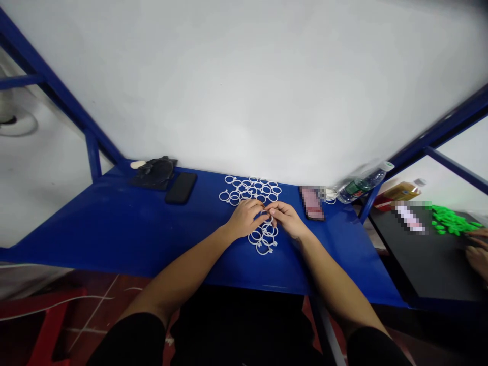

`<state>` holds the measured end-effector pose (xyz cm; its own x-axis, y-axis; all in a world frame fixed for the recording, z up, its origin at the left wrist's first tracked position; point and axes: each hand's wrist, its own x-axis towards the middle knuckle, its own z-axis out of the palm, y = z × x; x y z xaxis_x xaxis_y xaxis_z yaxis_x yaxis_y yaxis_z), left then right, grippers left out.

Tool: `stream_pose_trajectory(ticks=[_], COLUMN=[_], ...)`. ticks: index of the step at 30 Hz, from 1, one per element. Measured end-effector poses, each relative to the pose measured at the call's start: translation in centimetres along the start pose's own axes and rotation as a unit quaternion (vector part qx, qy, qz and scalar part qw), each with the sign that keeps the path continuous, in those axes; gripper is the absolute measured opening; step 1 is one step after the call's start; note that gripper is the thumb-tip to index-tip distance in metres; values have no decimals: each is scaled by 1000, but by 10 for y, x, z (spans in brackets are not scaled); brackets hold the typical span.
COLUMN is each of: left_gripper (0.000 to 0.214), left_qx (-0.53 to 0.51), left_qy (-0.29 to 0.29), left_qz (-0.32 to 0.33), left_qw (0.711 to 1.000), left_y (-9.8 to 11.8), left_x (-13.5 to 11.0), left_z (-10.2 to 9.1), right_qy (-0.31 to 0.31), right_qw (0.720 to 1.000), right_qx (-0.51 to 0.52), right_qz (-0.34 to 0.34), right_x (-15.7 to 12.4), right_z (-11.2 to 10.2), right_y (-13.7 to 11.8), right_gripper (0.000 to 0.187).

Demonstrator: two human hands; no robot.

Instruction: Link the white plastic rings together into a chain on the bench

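On the blue table (114,229), my left hand (246,217) and my right hand (287,217) meet fingertip to fingertip, both pinched on a small white plastic ring (269,216) between them. Just in front of the hands lies a small cluster of white rings (263,239). A larger spread of white rings (249,190) lies behind the hands, near the wall.
A black phone (181,188) and a dark bundle (154,172) lie at the back left. At the back right are a pink phone (312,203) and a lying water bottle (362,184). Another person's hands (476,249) work near green pieces (452,221) on a black table (427,264).
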<state>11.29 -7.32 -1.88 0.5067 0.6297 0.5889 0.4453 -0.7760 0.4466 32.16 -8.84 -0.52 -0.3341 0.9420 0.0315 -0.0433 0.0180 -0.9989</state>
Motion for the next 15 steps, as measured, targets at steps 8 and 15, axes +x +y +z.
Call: stream_pose_trajectory(ticks=[8, 15], left_gripper=[34, 35], left_qx=[26, 35], left_qy=[3, 15], left_qz=[21, 39], left_qw=[999, 999], left_y=[4, 3], left_x=[3, 2], left_z=[-3, -2], right_qy=[-20, -8], right_qw=[1000, 1000], right_qx=[17, -15], right_qz=[4, 5], right_x=[-2, -3], right_z=[-2, 3], right_y=[-2, -2], right_gripper=[24, 20])
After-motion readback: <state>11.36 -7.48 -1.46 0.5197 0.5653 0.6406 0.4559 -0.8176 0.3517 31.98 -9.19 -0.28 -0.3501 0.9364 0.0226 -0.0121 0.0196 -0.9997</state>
